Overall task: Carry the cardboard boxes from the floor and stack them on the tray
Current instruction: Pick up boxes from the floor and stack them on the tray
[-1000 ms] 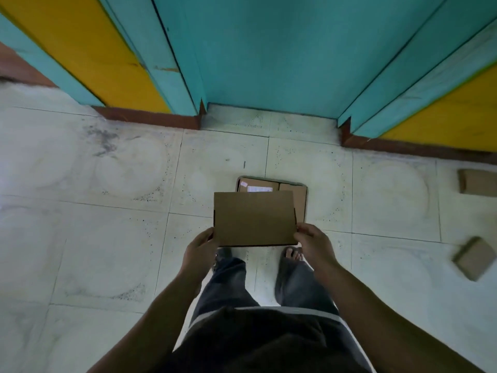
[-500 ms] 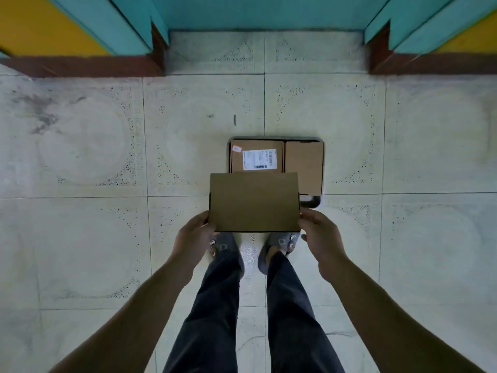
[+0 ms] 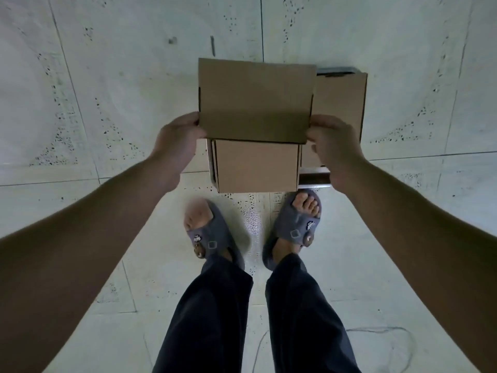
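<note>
Head view: left hand (image 3: 174, 142) and right hand (image 3: 333, 148) clamp the carried box (image 3: 255, 100) by its near corners. A second box (image 3: 258, 165) stands beneath, at the tray's (image 3: 314, 180) near-left corner.

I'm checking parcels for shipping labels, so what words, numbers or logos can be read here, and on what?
No text here can be read.
held box: plain cardboard, no print on the face shown.
lower box and side box on the tray: no label in view.
left slipper: white logo patch, too blurred to read.
right slipper: white logo patch, too small to read.
</note>
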